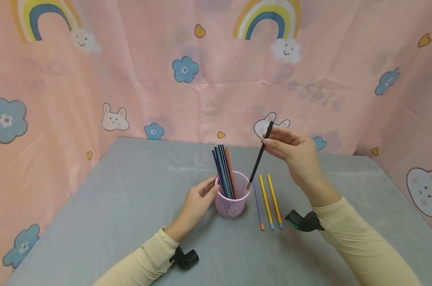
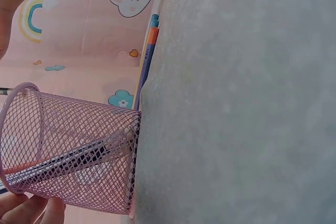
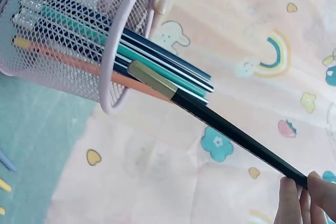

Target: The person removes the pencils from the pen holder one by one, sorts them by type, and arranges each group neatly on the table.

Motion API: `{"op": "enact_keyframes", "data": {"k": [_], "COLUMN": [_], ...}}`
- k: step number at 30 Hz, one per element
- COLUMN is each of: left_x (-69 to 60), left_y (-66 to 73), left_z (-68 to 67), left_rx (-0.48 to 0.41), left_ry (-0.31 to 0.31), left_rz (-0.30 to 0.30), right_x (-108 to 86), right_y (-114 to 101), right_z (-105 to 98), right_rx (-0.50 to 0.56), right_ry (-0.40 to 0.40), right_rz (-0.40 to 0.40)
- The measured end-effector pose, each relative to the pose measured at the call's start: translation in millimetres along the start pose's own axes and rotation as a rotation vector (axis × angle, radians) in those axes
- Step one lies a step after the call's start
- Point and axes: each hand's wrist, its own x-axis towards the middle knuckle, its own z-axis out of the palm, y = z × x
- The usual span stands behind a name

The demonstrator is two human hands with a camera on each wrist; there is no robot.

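A pink mesh pencil cup (image 1: 229, 208) stands upright on the grey table, with several dark blue and teal pencils (image 3: 184, 74) and an orange pencil (image 1: 231, 174) leaning in it. My left hand (image 1: 198, 200) grips the cup's left side by the rim, thumb in front. Between thumb and fingertips, my right hand (image 1: 301, 157) pinches a black pencil (image 1: 261, 153) near its upper end. The pencil slants down to the cup's right rim, its gold end (image 3: 152, 80) lowest. Whether that end is inside the mouth or just over the rim, I cannot tell.
Right of the cup lie a purple pencil (image 1: 258, 206) and two yellow pencils, one (image 1: 266, 202) in the middle and one (image 1: 275, 202) furthest right. A pink printed cloth (image 1: 158, 91) hangs behind the table (image 1: 137, 190). Black pieces (image 1: 305, 221) stick out at both wrists.
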Motion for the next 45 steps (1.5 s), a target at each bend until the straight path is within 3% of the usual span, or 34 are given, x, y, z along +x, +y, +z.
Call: {"op": "enact_keyframes", "data": {"k": [7, 13, 22, 35, 45], "left_x": [0.0, -0.5, -0.7, -1.7, -1.1], "left_y": [0.1, 0.7, 1.8, -2.4, -2.5], "left_z": [0.5, 1.0, 1.8, 0.3, 0.6], "left_rx": [0.007, -0.003, 0.003, 0.006, 0.013], "left_ry": [0.017, 0.006, 0.006, 0.005, 0.008], "left_rz": [0.003, 0.003, 0.005, 0.001, 0.013], "right_x": [-5.3, -11.7, -22.9, -22.2, -15.0], "right_y": [-9.8, -6.9, 10.3, 31.7, 48.8], "right_z": [-12.4, -31.7, -62.2, -85.0, -95.4], "right_rx": [0.058, -0.03, -0.152, -0.485, -0.547], "right_ry": [0.034, 0.044, 0.049, 0.011, -0.017], "right_rz": [-0.047, -0.028, 0.068, 0.277, 0.379]}}
